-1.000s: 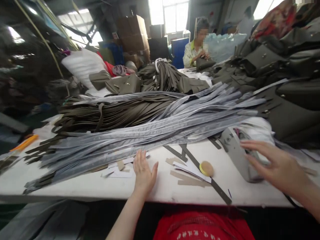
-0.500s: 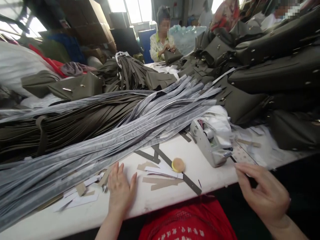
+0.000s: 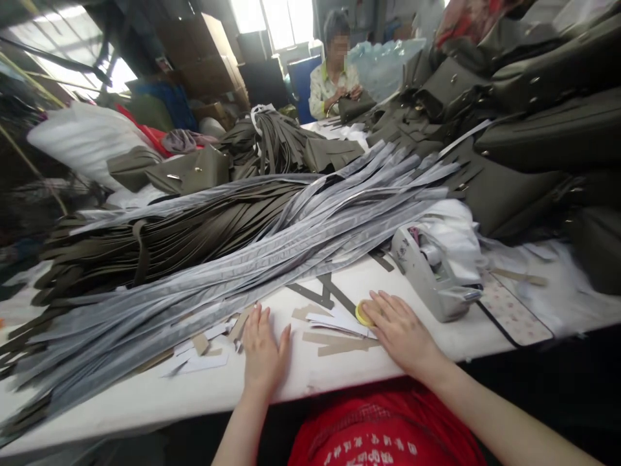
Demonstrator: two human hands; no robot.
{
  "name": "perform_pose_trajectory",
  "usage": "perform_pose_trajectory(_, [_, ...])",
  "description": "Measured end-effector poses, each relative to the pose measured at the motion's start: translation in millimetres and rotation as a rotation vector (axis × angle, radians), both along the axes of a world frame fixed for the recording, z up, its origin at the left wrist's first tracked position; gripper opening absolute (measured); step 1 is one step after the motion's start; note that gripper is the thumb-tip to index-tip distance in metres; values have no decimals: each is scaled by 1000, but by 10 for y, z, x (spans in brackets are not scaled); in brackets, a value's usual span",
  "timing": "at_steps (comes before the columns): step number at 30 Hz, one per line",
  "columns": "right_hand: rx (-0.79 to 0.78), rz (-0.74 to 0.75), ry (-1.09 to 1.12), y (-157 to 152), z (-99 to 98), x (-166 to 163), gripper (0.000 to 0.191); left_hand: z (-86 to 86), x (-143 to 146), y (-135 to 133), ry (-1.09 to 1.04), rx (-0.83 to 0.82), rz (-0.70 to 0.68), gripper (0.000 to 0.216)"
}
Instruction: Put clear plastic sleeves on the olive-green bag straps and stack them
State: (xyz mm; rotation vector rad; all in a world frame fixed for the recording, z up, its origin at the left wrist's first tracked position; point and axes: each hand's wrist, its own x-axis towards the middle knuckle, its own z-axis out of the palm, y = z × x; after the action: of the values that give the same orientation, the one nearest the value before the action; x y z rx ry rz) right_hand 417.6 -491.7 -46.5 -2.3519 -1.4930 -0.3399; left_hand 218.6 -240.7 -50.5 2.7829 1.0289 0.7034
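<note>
My left hand [image 3: 264,349] lies flat on the white table [image 3: 301,378] with its fingers spread. Just left of it are paper and card scraps [image 3: 206,346]. My right hand [image 3: 400,327] rests palm down, fingers stretched out, its fingertips over a small round yellow-rimmed disc [image 3: 361,314] that they partly cover. Between the hands lie white paper strips [image 3: 337,323] and tan card strips [image 3: 347,344]. A dark strip with holes [image 3: 334,291] runs under the disc. Right of that hand stands a grey tape dispenser [image 3: 434,275].
Long grey strips [image 3: 233,268] and dark olive straps [image 3: 208,226] are heaped behind the hands. Dark olive bags [image 3: 538,142] pile up at the right. A phone-like patterned panel [image 3: 517,310] lies by the dispenser. Across the table a person [image 3: 334,81] handles a bag.
My right hand has come in from the table's right front edge to the yellow-rimmed disc, its fingers now stretched out. The left hand stays flat on the table. The view has shifted left.
</note>
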Motion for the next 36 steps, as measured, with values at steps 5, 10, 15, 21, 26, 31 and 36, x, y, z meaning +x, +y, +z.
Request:
perform_pose_trajectory(5, [-47, -142, -87, -47, -58, 168, 44, -25, 28, 55, -5, -32, 35, 57])
perform_pose_trajectory(10, [-2, -188, -82, -41, 31, 164, 36, -32, 46, 84, 0, -51, 41, 59])
perform_pose_trajectory(15, [211, -88, 9, -345, 634, 312, 35, -51, 34, 105, 3, -49, 57, 62])
perform_pose_trajectory(21, [406, -566, -200, -876, 841, 1237, 33, -79, 40, 136, 9, -56, 74, 63])
perform_pose_trajectory(26, [359, -487, -126, -863, 527, 1723, 37, -74, 41, 130, 63, -23, 85, 65])
perform_pose_trajectory(31, [494, -346, -108, -867, 561, 1690, 23, -59, 35, 121, 78, -19, 103, 60])
perform_pose_trajectory(36, [790, -404, 340, -942, 620, 1633, 21, -52, 47, 110, 86, -37, 96, 57])
